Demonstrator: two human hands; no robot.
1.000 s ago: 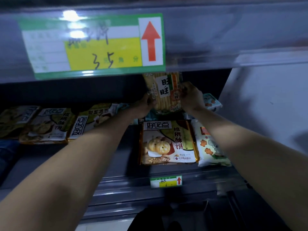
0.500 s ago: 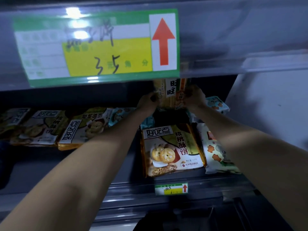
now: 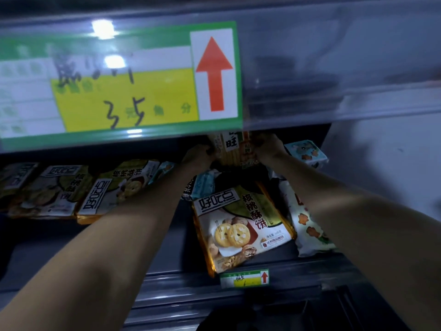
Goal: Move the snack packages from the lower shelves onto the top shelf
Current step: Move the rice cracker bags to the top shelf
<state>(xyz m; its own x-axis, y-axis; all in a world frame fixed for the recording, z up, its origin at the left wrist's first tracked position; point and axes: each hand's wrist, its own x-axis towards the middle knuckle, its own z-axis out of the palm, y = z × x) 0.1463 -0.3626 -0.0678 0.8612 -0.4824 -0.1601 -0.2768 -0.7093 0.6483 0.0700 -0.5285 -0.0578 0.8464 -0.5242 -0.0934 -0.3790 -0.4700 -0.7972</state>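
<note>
Cracker pack (image 3: pixel 235 150) — upright, held between left hand (image 3: pixel 199 155) and right hand (image 3: pixel 266 146), the fingers of each curled on a side edge. Its top is hidden behind the upper shelf rail (image 3: pixel 334 68). Large price tag (image 3: pixel 119 80) with red arrow sits on that rail. Below the held pack: walnut cookie pack (image 3: pixel 241 225), flat at the front edge of the lower shelf (image 3: pixel 181 247); white pack with orange shapes (image 3: pixel 307 225) just beside it on the right; pale blue pack (image 3: pixel 306 152) behind. Row of cookie packs (image 3: pixel 107 192) at left — bare shelf in front of them. Small price tag (image 3: pixel 244 278) on the lower rail.
</note>
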